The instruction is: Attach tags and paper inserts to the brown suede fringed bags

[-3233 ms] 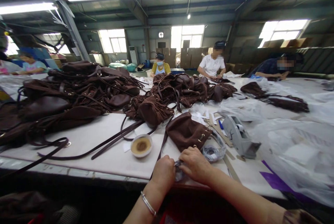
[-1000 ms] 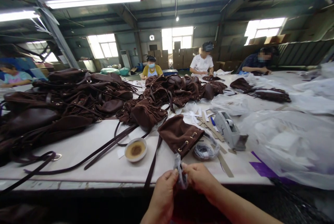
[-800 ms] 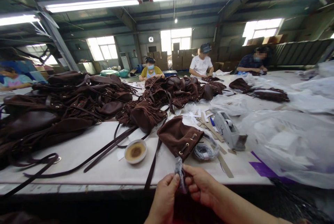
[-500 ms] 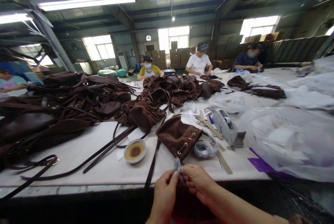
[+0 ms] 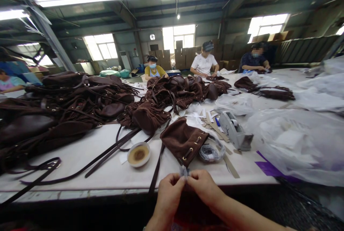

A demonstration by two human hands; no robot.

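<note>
My left hand (image 5: 170, 193) and my right hand (image 5: 202, 186) meet at the table's front edge, thumbs and fingers pinched. Between them is a small piece of clear, crinkled plastic wrap (image 5: 184, 171); what it covers, if anything, is too small to tell. Just beyond my fingertips lies a brown suede drawstring bag (image 5: 180, 136) with gold eyelets, its lower corner close to the plastic. Right of the bag sits a plastic-wrapped coil (image 5: 211, 153). A dark strap (image 5: 156, 171) hangs over the edge left of my hands.
A bowl of tan paste (image 5: 139, 154) stands left of the bag. A grey tape dispenser (image 5: 236, 132), card strips (image 5: 231, 166) and a large plastic bag (image 5: 292, 145) lie to the right. Brown bags (image 5: 67, 109) are heaped at left. Co-workers (image 5: 205, 62) sit across the table.
My right hand has turned slightly and its fingers are now closer to my left fingertips at the plastic. The bag and the other table items stay in place.
</note>
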